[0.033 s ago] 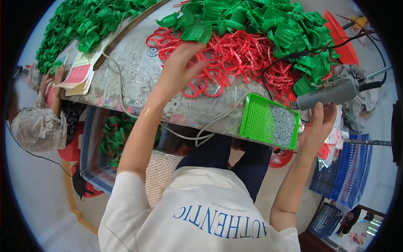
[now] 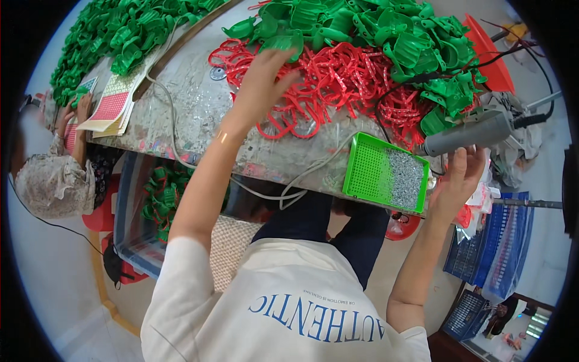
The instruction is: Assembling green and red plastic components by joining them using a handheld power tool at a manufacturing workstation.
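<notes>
My left hand [image 2: 260,81] reaches over the worn grey tabletop [image 2: 199,114] with its fingers spread. It rests on a heap of red plastic strap pieces [image 2: 338,78], and its fingertips are next to a green plastic part [image 2: 282,42] at the edge of a big green pile [image 2: 386,36]. Whether it grips anything I cannot tell. My right hand [image 2: 458,178] is at the table's right end, curled from below around a grey electric screwdriver [image 2: 467,134] with a black cable. A green mesh tray [image 2: 365,172] with several small silver screws sits just left of that hand.
Another green pile [image 2: 114,36] lies at the far left beside a stack of card sheets [image 2: 111,108]. A seated co-worker [image 2: 51,181] handles cards there. A bin of green parts [image 2: 160,199] stands under the table. Blue crates [image 2: 500,241] are on the right, and a red tray [image 2: 485,51] is behind them.
</notes>
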Action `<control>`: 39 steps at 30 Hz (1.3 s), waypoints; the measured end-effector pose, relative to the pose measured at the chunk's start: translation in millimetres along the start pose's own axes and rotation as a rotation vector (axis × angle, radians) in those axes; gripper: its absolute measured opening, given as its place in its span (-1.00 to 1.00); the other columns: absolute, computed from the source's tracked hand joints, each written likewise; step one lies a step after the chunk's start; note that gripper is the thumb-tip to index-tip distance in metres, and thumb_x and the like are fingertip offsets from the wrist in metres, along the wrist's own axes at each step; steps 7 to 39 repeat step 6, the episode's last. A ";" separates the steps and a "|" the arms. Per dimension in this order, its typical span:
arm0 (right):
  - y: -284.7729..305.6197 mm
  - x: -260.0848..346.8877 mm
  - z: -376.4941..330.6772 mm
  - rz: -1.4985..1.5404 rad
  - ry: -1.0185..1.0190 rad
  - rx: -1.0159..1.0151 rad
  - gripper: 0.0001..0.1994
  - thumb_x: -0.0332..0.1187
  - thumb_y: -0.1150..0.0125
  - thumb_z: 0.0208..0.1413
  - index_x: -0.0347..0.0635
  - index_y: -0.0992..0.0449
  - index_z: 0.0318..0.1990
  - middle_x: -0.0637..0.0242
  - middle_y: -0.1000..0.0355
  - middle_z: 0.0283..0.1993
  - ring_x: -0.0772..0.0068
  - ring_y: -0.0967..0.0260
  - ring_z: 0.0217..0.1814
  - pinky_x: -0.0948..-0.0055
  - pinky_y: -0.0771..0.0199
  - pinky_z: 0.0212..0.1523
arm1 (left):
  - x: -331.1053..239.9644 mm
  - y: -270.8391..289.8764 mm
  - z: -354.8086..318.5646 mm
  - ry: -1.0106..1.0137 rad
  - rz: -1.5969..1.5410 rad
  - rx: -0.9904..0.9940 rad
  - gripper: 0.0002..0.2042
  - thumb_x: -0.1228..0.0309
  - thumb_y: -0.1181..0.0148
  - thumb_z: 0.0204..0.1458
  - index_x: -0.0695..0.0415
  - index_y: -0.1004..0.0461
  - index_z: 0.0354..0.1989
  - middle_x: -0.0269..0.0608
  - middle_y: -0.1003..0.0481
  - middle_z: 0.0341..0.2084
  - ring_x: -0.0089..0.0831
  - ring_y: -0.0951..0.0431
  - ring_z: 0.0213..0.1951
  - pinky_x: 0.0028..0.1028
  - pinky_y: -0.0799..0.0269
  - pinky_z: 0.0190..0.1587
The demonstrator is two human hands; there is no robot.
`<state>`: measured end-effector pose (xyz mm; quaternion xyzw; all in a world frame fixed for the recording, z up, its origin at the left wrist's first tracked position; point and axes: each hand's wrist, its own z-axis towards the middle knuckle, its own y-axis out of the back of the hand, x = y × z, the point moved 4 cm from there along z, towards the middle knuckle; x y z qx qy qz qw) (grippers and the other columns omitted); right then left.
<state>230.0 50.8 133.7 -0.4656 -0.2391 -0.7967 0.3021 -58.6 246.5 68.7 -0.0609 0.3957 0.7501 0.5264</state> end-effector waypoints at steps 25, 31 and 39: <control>15.3 3.4 -28.2 -0.116 0.162 0.091 -0.59 -0.39 -0.03 0.20 -0.32 -0.17 0.17 0.05 -0.29 0.11 0.28 -0.27 0.13 0.25 -0.24 0.20 | 91.9 -61.0 18.7 0.218 0.326 0.231 -0.56 0.38 -0.25 -0.11 0.16 -0.41 0.02 0.14 -0.43 -0.21 0.04 -0.43 -0.12 -0.18 -0.40 -0.10; 15.3 3.4 -28.2 -0.116 0.162 0.091 -0.59 -0.39 -0.03 0.20 -0.32 -0.17 0.17 0.05 -0.29 0.11 0.28 -0.27 0.13 0.25 -0.24 0.20 | 91.9 -61.0 18.7 0.218 0.326 0.231 -0.56 0.38 -0.25 -0.11 0.16 -0.41 0.02 0.14 -0.43 -0.21 0.04 -0.43 -0.12 -0.18 -0.40 -0.10; 15.3 3.4 -28.2 -0.116 0.162 0.091 -0.59 -0.39 -0.03 0.20 -0.32 -0.17 0.17 0.05 -0.29 0.11 0.28 -0.27 0.13 0.25 -0.24 0.20 | 91.9 -61.0 18.7 0.218 0.326 0.231 -0.56 0.38 -0.25 -0.11 0.16 -0.41 0.02 0.14 -0.43 -0.21 0.04 -0.43 -0.12 -0.18 -0.40 -0.10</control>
